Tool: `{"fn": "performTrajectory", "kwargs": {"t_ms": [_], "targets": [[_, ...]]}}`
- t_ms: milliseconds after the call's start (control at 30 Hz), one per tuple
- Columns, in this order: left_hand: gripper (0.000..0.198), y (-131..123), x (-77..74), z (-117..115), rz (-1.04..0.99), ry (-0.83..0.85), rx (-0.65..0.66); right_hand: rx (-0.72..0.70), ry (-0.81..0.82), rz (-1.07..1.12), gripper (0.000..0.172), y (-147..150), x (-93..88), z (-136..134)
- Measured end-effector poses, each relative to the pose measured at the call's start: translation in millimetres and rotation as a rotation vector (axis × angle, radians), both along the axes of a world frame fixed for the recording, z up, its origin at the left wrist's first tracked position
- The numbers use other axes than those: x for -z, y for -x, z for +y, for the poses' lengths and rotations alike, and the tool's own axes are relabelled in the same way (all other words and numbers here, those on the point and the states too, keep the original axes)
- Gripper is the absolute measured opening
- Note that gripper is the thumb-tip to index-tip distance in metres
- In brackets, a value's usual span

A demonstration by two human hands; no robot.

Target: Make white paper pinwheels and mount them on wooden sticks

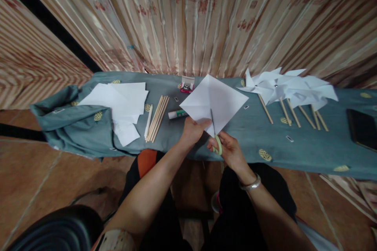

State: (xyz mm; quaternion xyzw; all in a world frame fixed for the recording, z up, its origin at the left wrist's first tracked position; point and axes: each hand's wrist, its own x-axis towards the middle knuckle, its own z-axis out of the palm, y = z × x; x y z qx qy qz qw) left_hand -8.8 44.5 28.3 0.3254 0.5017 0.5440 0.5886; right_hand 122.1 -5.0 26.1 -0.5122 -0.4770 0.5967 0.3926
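A square white paper sheet [225, 100], creased through its middle, is held up with one corner toward me. My left hand [193, 130] pinches its lower left edge, thumb on top. My right hand [228, 148] grips the light green handles of a pair of scissors [218, 145]. The blades lie over the lower corner of the sheet and point away from me, close to my left thumb. Just left of the sheet, a glue stick [176, 114] lies partly beneath it. Behind it is a small open red box [187, 85] of metal pins.
On the blue-green cloth [253, 141], white paper pieces [129, 98] and several wooden sticks [158, 119] lie to the left. Several white paper pinwheels [294, 88] on sticks are at the right, with a dark phone [362, 127] at the far right. A curtain [206, 19] hangs behind.
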Motion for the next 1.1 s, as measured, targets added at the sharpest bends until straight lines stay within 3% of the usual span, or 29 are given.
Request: {"fn": "performTrajectory", "kwargs": {"t_ms": [367, 1100], "targets": [[0.012, 0.4, -1.4, 0.5, 0.014, 0.005, 0.005, -0.021, -0.061, -0.031, 0.036, -0.6, 0.8, -0.7], [0.015, -0.2, -1.5, 1.4, -0.015, -0.021, -0.002, 0.015, -0.007, 0.002, 0.039, 2.2, 2.1, 0.1]]}}
